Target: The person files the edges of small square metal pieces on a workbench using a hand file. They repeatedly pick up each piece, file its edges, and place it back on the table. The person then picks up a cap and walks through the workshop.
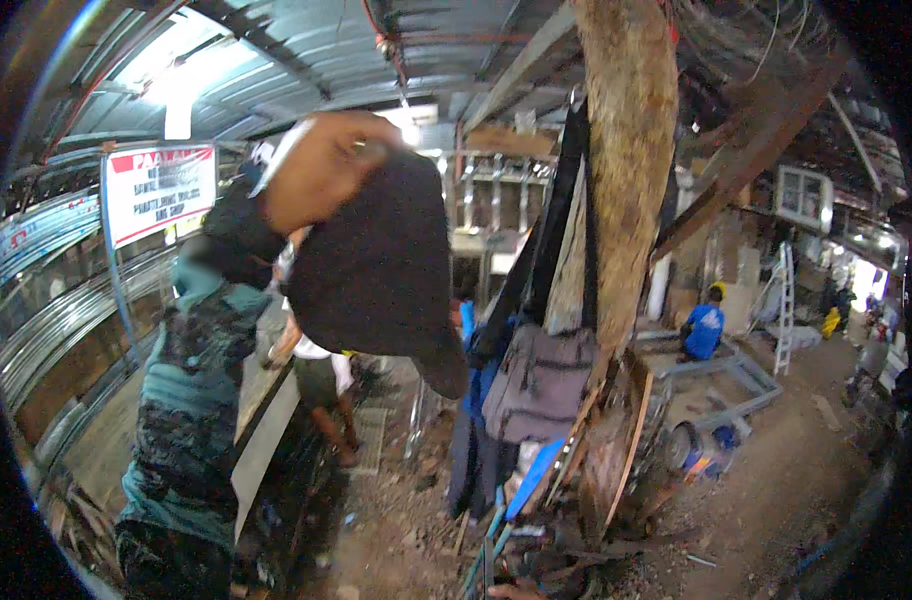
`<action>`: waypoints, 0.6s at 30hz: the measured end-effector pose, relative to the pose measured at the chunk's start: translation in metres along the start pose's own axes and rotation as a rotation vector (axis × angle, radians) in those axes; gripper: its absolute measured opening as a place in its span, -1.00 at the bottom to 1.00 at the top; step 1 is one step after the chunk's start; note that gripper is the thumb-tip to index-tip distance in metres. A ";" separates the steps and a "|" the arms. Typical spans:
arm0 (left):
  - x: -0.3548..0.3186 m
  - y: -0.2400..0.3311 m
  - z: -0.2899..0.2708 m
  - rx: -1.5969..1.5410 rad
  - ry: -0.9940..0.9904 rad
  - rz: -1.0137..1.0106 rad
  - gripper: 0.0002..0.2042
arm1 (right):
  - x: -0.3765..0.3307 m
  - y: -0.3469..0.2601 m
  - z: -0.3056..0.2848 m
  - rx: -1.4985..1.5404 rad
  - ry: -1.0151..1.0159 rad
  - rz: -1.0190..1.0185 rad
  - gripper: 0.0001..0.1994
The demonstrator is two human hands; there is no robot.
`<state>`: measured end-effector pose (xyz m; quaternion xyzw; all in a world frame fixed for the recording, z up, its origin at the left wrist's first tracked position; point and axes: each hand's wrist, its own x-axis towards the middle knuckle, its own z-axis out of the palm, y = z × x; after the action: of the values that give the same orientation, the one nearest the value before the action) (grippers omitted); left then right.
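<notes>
A left hand (pixel 321 170) is seen raised high in the upper left of the head view, at the end of a forearm in a mottled teal and black sleeve (pixel 191 400). The fingers are closed around the crown of a dark cap (pixel 381 265), so the grip is clamped on it. The cap is held in the air, its brim hanging down toward the centre of the view, in front of the corrugated metal roof (pixel 276 60). The hand is blurred; single fingers cannot be told apart.

The right hand is not seen in the view.

Just right of the cap, a thick rough wooden post (pixel 626 150) is noted. A grey shoulder bag (pixel 541 380) is hung against it by dark straps, with blue cloth beside and below it. Behind the cap, a person in pale shorts (pixel 321 385) is partly hidden. A red and white sign (pixel 161 190) is fixed to the corrugated wall at left. Farther off at right, a person in a blue shirt (pixel 703 330) is crouched on the dirt floor (pixel 776 480) by a metal frame, near a white ladder (pixel 784 310).
</notes>
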<state>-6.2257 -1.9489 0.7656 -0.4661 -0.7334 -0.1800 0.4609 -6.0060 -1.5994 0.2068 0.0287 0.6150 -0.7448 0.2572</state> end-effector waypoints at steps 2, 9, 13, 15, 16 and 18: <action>0.039 -0.037 0.035 -0.056 0.005 0.222 -0.78 | 0.005 -0.006 -0.001 -0.032 0.125 -0.074 -0.35; 0.159 -0.049 0.113 -0.018 0.026 0.100 -0.76 | 0.016 0.017 0.001 0.348 0.597 -0.216 -0.83; 0.237 -0.101 0.174 -0.079 0.201 0.297 -0.72 | 0.001 0.024 0.061 -0.515 0.920 -0.478 -0.74; 0.263 -0.096 0.215 -0.007 0.242 0.106 -0.71 | 0.009 0.022 0.079 0.014 0.958 -0.326 -0.74; 0.271 -0.104 0.231 -0.015 0.267 0.304 -0.70 | 0.012 0.020 0.089 0.190 1.004 -0.266 -0.73; 0.351 -0.147 0.263 0.197 0.401 0.175 -0.69 | 0.030 0.014 0.098 0.256 1.033 -0.264 -0.73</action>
<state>-6.5335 -1.6586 0.9515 -0.4357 -0.5980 -0.1559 0.6544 -5.9994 -1.7028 0.2074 0.3442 0.5640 -0.7288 -0.1795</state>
